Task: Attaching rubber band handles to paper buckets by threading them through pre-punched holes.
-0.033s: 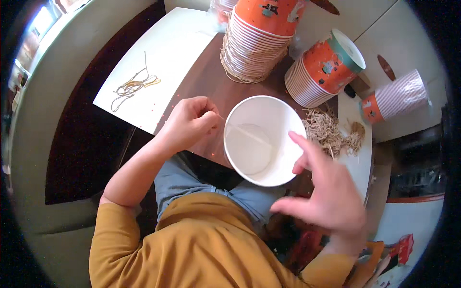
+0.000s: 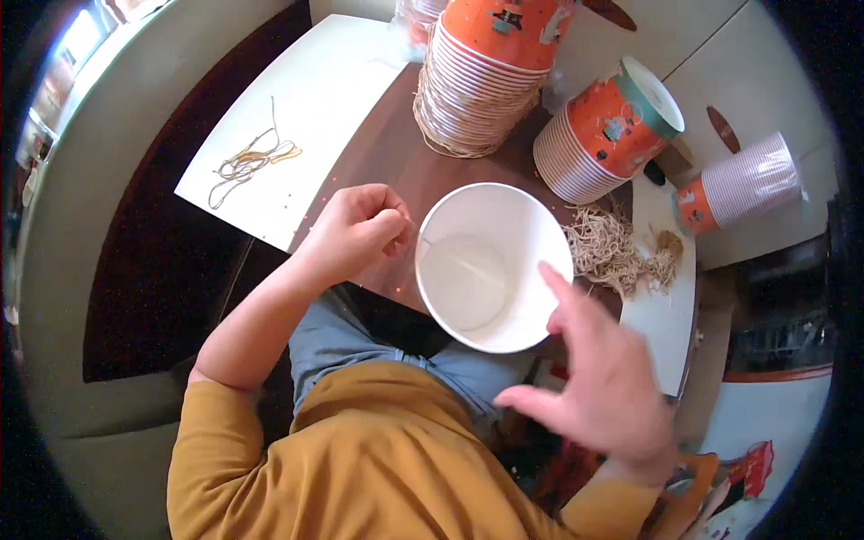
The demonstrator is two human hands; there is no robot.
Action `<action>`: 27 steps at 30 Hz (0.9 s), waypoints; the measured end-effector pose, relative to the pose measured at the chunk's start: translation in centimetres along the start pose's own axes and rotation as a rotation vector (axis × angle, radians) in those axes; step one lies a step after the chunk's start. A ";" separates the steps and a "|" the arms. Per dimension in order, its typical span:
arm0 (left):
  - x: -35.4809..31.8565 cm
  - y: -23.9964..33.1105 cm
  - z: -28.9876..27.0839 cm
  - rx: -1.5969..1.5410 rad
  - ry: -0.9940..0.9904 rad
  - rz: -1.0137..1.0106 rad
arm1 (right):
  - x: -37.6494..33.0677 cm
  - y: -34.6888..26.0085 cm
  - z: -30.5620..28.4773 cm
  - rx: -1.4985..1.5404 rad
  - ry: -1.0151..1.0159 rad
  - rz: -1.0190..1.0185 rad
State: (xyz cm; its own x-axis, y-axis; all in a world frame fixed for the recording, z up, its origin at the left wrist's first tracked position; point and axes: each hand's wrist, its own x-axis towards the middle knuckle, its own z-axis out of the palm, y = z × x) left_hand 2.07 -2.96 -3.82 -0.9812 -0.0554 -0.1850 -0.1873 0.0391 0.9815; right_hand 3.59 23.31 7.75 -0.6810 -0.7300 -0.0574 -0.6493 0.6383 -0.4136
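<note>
A white paper bucket, mouth toward me, stands upright at the near edge of the table. My left hand is closed in a pinch just left of its rim. A thin pale string shows between that hand and the bucket in the earlier picture; now it is barely visible. A faint pale streak lies inside the bucket, too blurred to tell what it is. My right hand, smeared by motion, is open with thumb and forefinger apart. Its forefinger overlaps the bucket's right rim; contact I cannot tell.
Behind the bucket stands a tall stack of orange paper buckets with twine around its lower part. Another orange stack and a wrapped one are to the right. Tangled twine lies beside the bucket. Loose cords rest on the white tabletop.
My right hand has shifted slightly left and toward me. The bucket has moved a touch left and nearer. The string beside my left hand has become harder to see.
</note>
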 end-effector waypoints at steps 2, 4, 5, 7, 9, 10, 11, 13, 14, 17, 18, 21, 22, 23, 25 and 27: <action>-0.1 -0.3 0.2 -0.186 -0.069 0.010 | -2.0 -2.1 3.0 -0.177 0.073 0.027; -0.4 -1.2 0.3 -0.398 -0.090 0.002 | -1.2 -1.2 7.0 -0.194 0.176 0.018; -0.5 -1.2 0.5 -0.400 -0.102 0.010 | -0.8 -0.5 7.8 -0.235 0.291 0.012; -0.7 -1.9 0.6 -0.366 -0.101 0.134 | 0.8 0.8 8.3 -0.260 0.497 0.013; -1.0 -2.6 0.7 -0.354 -0.097 0.205 | 1.9 2.6 8.4 -0.262 0.596 -0.033; -1.0 -2.9 0.9 -0.242 -0.048 0.300 | 2.5 3.1 8.4 -0.236 0.628 -0.027; -0.8 -3.3 1.0 -0.132 0.002 0.394 | 3.0 3.8 8.5 -0.217 0.639 -0.018; -0.6 -3.4 1.4 -0.088 0.045 0.539 | 3.8 4.9 9.0 -0.173 0.672 0.006; -0.7 -3.0 1.5 0.071 0.101 0.616 | 4.0 5.4 9.3 -0.178 0.673 0.004; -1.0 -2.1 1.6 0.286 0.166 0.758 | 4.6 5.9 9.8 -0.103 0.713 0.103; -1.2 -1.9 1.7 0.279 0.154 0.791 | 4.6 5.5 9.8 -0.100 0.710 0.100; -0.8 -2.1 1.5 0.172 0.087 0.780 | 4.8 3.7 9.4 0.056 0.748 0.109; -0.7 -2.4 1.4 0.027 0.026 0.741 | 4.9 3.1 9.5 0.095 0.762 0.067; -0.4 -2.5 1.5 -0.121 -0.042 0.703 | 4.9 2.7 9.5 0.127 0.779 0.030; -0.6 -2.5 1.6 -0.233 -0.078 0.650 | 4.7 1.5 9.6 0.210 0.786 -0.052; -0.9 -2.1 1.6 -0.529 -0.221 0.391 | 4.4 0.2 10.3 0.179 0.808 -0.173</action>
State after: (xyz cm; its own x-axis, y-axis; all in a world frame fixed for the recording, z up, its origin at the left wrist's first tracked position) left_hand 3.24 -1.42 -5.77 -0.9691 0.0703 0.2363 0.1749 -0.4797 0.8598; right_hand 3.90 17.72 -1.95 -0.6538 -0.3716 0.6592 -0.7498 0.4354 -0.4982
